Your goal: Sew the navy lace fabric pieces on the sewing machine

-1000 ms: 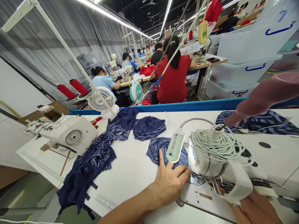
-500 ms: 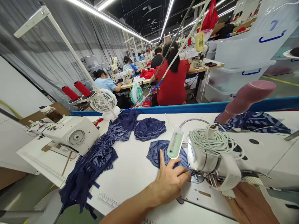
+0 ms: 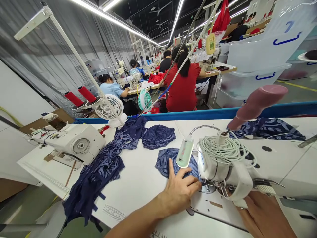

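Navy lace piece point(image 3: 170, 162) lies flat on the white desk point(image 3: 138, 185), its near edge running in under the head of the sewing machine point(image 3: 228, 168). Left hand point(image 3: 180, 191) presses flat on that piece, fingers spread and pointing toward the needle area, thumb out to the side: that keeps the fabric taut and steerable where it feeds. It grips nothing, just palm-down pressure. Right hand point(image 3: 262, 215) sits low at the front of the machine, mostly hidden by the machine head; cannot tell whether it's open or closed, or whether it touches fabric.

Gooseneck lamp point(image 3: 185, 152) hangs right over the piece, aimed at the stitch zone. Coiled white cord point(image 3: 225, 148) is parked on top of the machine, clear of the work.

More navy lace: a folded piece point(image 3: 158, 136) further back and a long heap point(image 3: 99, 175) trailing left off the desk edge, within left-hand reach. A 2nd machine point(image 3: 74, 143) lies tipped beside that heap. 2 red thread cones point(image 3: 80, 96) and a small fan point(image 3: 109, 107) stand behind it. Other workers sit at benches beyond.
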